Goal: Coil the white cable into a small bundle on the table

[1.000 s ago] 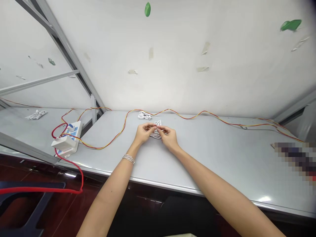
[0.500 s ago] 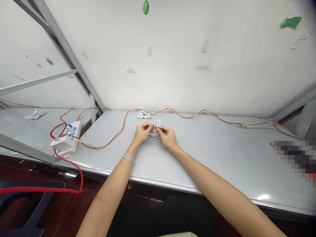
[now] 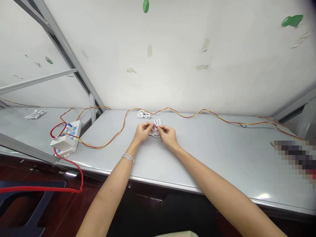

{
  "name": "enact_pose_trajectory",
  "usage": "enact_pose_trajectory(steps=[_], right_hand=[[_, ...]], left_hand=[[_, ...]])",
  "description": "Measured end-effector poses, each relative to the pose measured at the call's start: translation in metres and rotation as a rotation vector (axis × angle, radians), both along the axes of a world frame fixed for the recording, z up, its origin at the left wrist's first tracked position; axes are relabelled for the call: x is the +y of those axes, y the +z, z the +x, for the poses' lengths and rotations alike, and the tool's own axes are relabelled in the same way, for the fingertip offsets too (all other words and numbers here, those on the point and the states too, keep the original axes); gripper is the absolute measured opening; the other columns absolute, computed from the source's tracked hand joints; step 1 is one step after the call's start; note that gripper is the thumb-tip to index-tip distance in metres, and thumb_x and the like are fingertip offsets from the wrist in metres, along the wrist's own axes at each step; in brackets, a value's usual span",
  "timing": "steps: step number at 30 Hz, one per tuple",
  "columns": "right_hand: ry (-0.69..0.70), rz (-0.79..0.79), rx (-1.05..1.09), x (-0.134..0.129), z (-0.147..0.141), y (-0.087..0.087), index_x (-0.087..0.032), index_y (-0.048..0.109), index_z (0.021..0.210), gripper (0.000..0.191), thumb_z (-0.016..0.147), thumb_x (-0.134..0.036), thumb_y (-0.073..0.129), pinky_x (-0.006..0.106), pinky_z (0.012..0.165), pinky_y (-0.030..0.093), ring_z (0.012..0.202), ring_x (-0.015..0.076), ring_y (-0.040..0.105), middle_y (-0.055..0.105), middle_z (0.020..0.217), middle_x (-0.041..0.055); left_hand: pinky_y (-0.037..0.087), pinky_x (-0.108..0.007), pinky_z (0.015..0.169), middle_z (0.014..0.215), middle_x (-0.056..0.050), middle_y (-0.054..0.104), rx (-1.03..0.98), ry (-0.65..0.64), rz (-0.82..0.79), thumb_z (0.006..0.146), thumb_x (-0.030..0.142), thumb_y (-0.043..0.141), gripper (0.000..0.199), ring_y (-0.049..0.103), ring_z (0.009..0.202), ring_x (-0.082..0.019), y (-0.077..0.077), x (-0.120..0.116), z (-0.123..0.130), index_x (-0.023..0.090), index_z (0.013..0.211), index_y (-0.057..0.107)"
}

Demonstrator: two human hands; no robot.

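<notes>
A bundle of white cable [image 3: 154, 134] lies on the grey tabletop, with its upper loops showing past the fingertips. My left hand [image 3: 143, 132] is closed in a pinch at the left of the bundle's middle. From the other side, my right hand [image 3: 168, 135] pinches close by, thumb and forefinger together. Between the fingertips shows a thin dark tie [image 3: 155, 125] around the cable; its ends are hidden in the fingers. Just behind, a second coiled white cable [image 3: 144, 114] rests with a dark tie around its middle.
A white power strip [image 3: 71, 140] with plugs stands at the left, a red cable [image 3: 80, 174] hanging off the edge. Twisted red and yellow wire [image 3: 187, 117] runs along the wall. Another white cable bundle [image 3: 36, 114] lies far left. A pixelated object [image 3: 296, 156] lies at right.
My fingertips have moved slightly apart, the right hand shifting a little to the right. The cable bundles stay where they were.
</notes>
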State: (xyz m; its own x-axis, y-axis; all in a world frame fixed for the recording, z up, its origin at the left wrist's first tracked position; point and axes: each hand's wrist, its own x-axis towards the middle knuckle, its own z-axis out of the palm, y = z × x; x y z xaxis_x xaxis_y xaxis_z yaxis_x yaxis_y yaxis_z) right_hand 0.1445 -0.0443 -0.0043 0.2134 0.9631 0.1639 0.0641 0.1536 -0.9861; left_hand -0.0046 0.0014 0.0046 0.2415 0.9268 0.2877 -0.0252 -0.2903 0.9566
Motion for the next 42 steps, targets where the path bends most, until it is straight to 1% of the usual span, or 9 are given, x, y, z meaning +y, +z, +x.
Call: enact_pose_trajectory(steps=[3, 6, 10, 14, 20, 26, 32, 38, 42], right_hand=[[0.009, 0.018, 0.031, 0.0012, 0.0009, 0.0010, -0.015, 0.077, 0.090, 0.041, 0.077, -0.053, 0.066, 0.028, 0.052, 0.044, 0.058, 0.0157, 0.055, 0.073, 0.080, 0.0079], [0.056, 0.058, 0.042, 0.0026, 0.0007, 0.0001, -0.016, 0.078, 0.100, 0.044, 0.077, -0.052, 0.066, 0.028, 0.056, 0.047, 0.064, 0.0166, 0.059, 0.075, 0.093, 0.0098], [0.084, 0.120, 0.040, 0.0029, -0.0008, -0.0024, -0.018, 0.078, 0.099, 0.041, 0.077, -0.050, 0.067, 0.032, 0.068, 0.052, 0.073, 0.0188, 0.065, 0.076, 0.103, 0.0116], [0.051, 0.113, 0.010, 0.0021, -0.0002, -0.0019, -0.018, 0.077, 0.092, 0.035, 0.077, -0.048, 0.068, 0.031, 0.068, 0.051, 0.072, 0.0184, 0.063, 0.076, 0.096, 0.0097], [0.026, 0.065, 0.034, 0.0030, 0.0005, -0.0009, -0.016, 0.075, 0.085, 0.035, 0.075, -0.048, 0.068, 0.031, 0.065, 0.049, 0.067, 0.0178, 0.061, 0.075, 0.081, 0.0082], [0.068, 0.027, 0.024, 0.0034, 0.0000, -0.0008, -0.017, 0.068, 0.074, 0.035, 0.074, -0.052, 0.066, 0.029, 0.060, 0.045, 0.062, 0.0167, 0.057, 0.067, 0.068, 0.0044], [0.134, 0.051, -0.012, 0.0021, 0.0005, 0.0001, -0.020, 0.062, 0.072, 0.035, 0.078, -0.054, 0.060, 0.030, 0.062, 0.042, 0.062, 0.0160, 0.052, 0.059, 0.065, 0.0017], [0.110, 0.026, 0.011, 0.0025, -0.0009, -0.0006, -0.019, 0.062, 0.076, 0.036, 0.075, -0.055, 0.061, 0.028, 0.058, 0.041, 0.060, 0.0155, 0.050, 0.059, 0.064, 0.0013], [0.099, 0.021, 0.028, 0.0042, -0.0009, -0.0033, -0.020, 0.060, 0.078, 0.033, 0.078, -0.054, 0.058, 0.028, 0.056, 0.041, 0.060, 0.0154, 0.050, 0.059, 0.067, 0.0017]], left_hand=[[0.051, -0.029, 0.063, 0.066, -0.004, 0.066, 0.003, -0.021, -0.013, 0.075, 0.054, 0.076, 0.041, 0.059, 0.060, -0.014, -0.0008, 0.0011, 0.0000, 0.014, 0.074, 0.068], [0.050, -0.028, 0.063, 0.065, -0.004, 0.064, 0.024, -0.056, -0.016, 0.075, 0.057, 0.075, 0.043, 0.058, 0.061, -0.014, -0.0012, 0.0013, 0.0000, 0.014, 0.074, 0.068], [0.050, -0.027, 0.064, 0.064, -0.003, 0.063, 0.050, -0.056, 0.009, 0.077, 0.055, 0.074, 0.042, 0.058, 0.062, -0.014, -0.0013, 0.0004, 0.0000, 0.013, 0.074, 0.068], [0.050, -0.026, 0.061, 0.064, -0.003, 0.064, 0.049, -0.008, 0.003, 0.076, 0.052, 0.075, 0.039, 0.058, 0.060, -0.013, -0.0018, 0.0006, 0.0006, 0.014, 0.073, 0.068], [0.050, -0.026, 0.059, 0.065, -0.003, 0.066, 0.018, 0.021, -0.012, 0.073, 0.052, 0.077, 0.039, 0.058, 0.058, -0.013, -0.0009, 0.0004, 0.0013, 0.014, 0.072, 0.068], [0.051, -0.027, 0.060, 0.066, -0.004, 0.066, 0.007, 0.029, 0.000, 0.074, 0.052, 0.078, 0.038, 0.058, 0.059, -0.013, -0.0018, 0.0009, 0.0016, 0.014, 0.073, 0.068], [0.049, -0.028, 0.059, 0.069, -0.004, 0.067, 0.001, 0.032, 0.005, 0.073, 0.053, 0.078, 0.040, 0.056, 0.058, -0.012, -0.0041, 0.0023, 0.0021, 0.015, 0.076, 0.069], [0.045, -0.025, 0.054, 0.068, -0.004, 0.067, 0.008, 0.030, -0.009, 0.075, 0.049, 0.078, 0.037, 0.054, 0.055, -0.011, -0.0047, 0.0028, 0.0029, 0.013, 0.079, 0.070], [0.047, -0.025, 0.059, 0.071, -0.004, 0.068, 0.012, 0.017, -0.003, 0.075, 0.044, 0.078, 0.032, 0.057, 0.062, -0.012, -0.0045, 0.0020, 0.0029, 0.014, 0.079, 0.072]])
